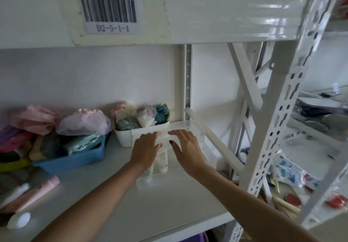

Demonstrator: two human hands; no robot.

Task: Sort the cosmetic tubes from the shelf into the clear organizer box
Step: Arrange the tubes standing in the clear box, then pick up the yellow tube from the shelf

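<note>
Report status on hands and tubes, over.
Left hand and right hand open on clear plastic organizer box. Two white tubes inside. Pink tubes remain on shelf. Nothing blocking.

A stockroom or warehouse aisle. White slotted-steel racking, with a barcode label reading D2-5-1-1 on the beam above the hands. Bins of bagged goods, blue and white, left of them; more loose stock on racks to the right.

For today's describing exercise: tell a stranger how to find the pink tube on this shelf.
Start at the blue basket on the left of the white shelf. Look in front of it, toward the shelf's near left edge, where loose tubes lie flat. The pink tube is the only pink one, beside a white tube.
</note>
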